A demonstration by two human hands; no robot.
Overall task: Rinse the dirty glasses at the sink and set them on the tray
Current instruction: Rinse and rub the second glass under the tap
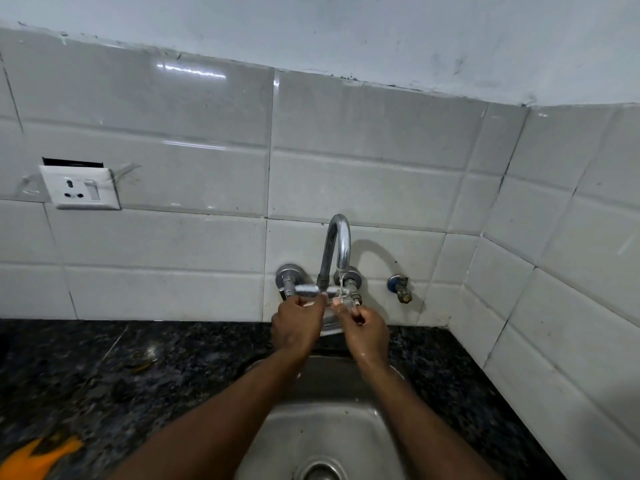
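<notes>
At the bottom centre of the frame the steel sink (322, 431) opens, its drain (320, 471) at the lower edge. Two bare forearms rise from the bottom edge over the basin and converge at the centre.

The left hand (297, 327) is curled closed, its fingers wrapped around the left side of a clear glass (330, 320) and reaching up close to the tap's horizontal lever (306, 290); whether it touches the lever cannot be told. The right hand (363, 329) is also closed, with its fingers pinching the glass's right rim. The glass sits between the two hands, just above the back edge of the sink, and is mostly hidden by them; only a pale transparent patch shows. A thin stream of water (341, 285) falls from the spout onto the glass and the right fingertips.

Around the sink runs a dark speckled stone counter (104, 375), blurred on the left. An orange object (38, 457) lies at the lower left corner, too blurred to identify.

Behind the hands the curved chrome tap (337, 244) is mounted on the white tiled wall (363, 168), with a small brass valve (401, 289) to its right. A white socket plate (81, 188) hangs at centre left. Above the tiles is pale painted wall (346, 26).
</notes>
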